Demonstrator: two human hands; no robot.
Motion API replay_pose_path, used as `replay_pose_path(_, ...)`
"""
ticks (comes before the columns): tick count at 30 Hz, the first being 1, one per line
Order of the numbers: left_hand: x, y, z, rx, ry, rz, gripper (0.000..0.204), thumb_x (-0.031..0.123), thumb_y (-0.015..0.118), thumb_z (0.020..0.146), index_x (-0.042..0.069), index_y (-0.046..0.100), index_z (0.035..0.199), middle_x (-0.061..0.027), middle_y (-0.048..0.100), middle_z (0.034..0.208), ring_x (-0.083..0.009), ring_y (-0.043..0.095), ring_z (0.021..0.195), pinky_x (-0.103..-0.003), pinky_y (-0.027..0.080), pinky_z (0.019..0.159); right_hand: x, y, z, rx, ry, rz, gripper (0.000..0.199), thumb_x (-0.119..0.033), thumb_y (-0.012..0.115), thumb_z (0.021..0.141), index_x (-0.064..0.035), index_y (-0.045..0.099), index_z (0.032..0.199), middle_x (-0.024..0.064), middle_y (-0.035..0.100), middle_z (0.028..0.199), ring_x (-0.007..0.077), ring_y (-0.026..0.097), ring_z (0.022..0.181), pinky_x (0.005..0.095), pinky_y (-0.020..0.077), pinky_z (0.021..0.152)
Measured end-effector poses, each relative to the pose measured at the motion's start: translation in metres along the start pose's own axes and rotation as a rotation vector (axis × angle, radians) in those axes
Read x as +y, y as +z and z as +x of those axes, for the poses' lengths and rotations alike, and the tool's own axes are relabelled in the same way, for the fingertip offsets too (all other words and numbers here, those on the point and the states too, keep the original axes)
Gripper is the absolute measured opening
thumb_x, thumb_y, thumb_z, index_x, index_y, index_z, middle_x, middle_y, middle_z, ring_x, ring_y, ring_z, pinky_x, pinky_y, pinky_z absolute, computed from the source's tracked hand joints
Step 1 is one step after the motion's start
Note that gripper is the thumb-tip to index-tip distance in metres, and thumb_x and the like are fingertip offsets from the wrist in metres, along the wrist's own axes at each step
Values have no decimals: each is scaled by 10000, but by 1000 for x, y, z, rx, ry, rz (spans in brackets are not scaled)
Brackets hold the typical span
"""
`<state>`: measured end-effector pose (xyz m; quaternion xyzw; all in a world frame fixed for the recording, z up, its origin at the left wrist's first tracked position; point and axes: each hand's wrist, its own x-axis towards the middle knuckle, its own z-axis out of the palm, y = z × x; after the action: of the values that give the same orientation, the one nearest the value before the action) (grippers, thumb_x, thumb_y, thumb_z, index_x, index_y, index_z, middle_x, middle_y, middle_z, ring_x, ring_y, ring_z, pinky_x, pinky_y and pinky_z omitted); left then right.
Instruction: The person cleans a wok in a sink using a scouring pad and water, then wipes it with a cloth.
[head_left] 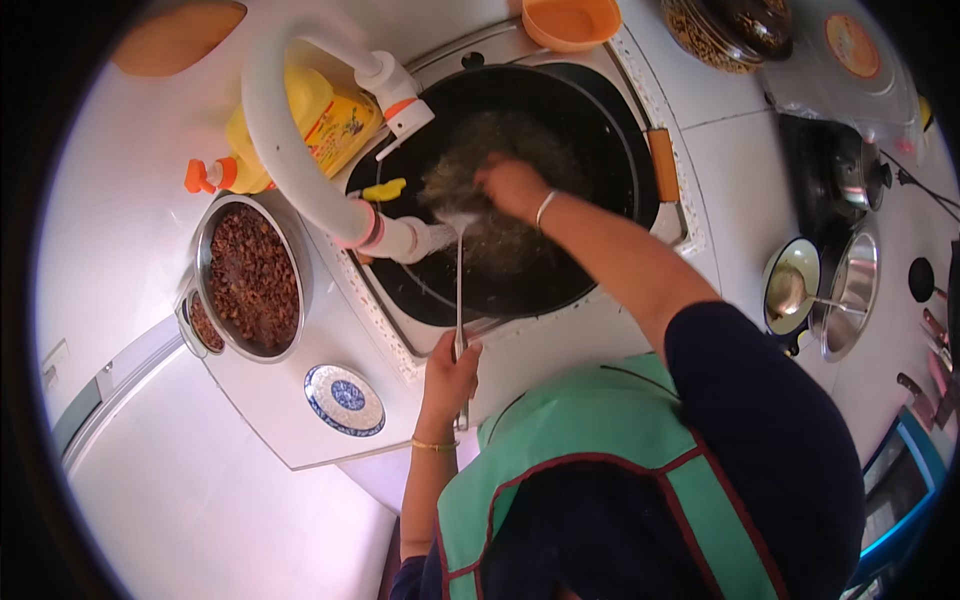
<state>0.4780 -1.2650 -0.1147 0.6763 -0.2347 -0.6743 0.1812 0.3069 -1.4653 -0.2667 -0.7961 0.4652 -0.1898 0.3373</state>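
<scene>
My left hand (pixel 450 378) is closed round the handle of a long metal spatula (pixel 460 280). Its head, blurred by splashing water, reaches into a large black wok (pixel 530 285) set over the sink. Over the wok's middle, my right hand (pixel 515 188) has its fingers curled and pointing down; what they hold, if anything, is lost in the blur. Water pours from the white faucet (pixel 280 130) onto the spatula's head, and murky water swirls in the wok. A small yellow piece (pixel 384 190) shows at the wok's left rim.
Left of the sink are a yellow bottle (pixel 240 140) with an orange cap, a steel pot (pixel 303 300) of dark brown bits and a blue-white plate (pixel 345 400). An orange basin (pixel 570 22) sits behind. Rightward are a ladle (pixel 788 288) in a bowl, a steel basin (pixel 855 290) and several knives (pixel 920 395).
</scene>
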Motion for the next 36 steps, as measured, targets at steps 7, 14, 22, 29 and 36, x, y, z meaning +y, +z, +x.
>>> replay_pose_path(7,38,10,4,-27,19,-167,307,219,376,934,-8,453,1127,-12,431,609,-91,366,373,-218,288,366,-72,-3,-36,145,-55,119,180,-113,615,745,-81,611,922,118,561,933,304,558,902,408,486,723)
replay_pose_path(14,48,18,-18,260,379,847,484,168,529,840,-21,390,1263,-233,605,943,-408,586,821,-430,481,699,35,-20,-16,292,156,-503,226,-125,581,750,-97,612,971,122,562,941,317,564,871,394,490,763)
replay_pose_path(22,12,19,31,-264,-158,-688,255,158,487,893,45,492,1122,-19,492,705,-87,406,457,-208,328,394,-36,-33,-38,239,31,62,294,-168,621,762,-92,596,1045,130,565,979,315,560,924,403,469,783)
replay_pose_path(29,30,26,21,-196,-246,-719,222,174,406,940,66,489,1115,15,382,610,-65,308,393,-203,260,344,40,8,31,17,-87,-341,198,-165,567,760,-128,656,933,107,617,961,301,575,940,393,461,845)
replay_pose_path(36,30,23,21,-208,-302,-664,231,158,447,916,69,467,1129,8,392,620,-72,320,386,-218,259,349,18,6,53,-226,223,-351,239,-199,611,744,-118,635,967,124,615,932,301,601,891,398,463,836)
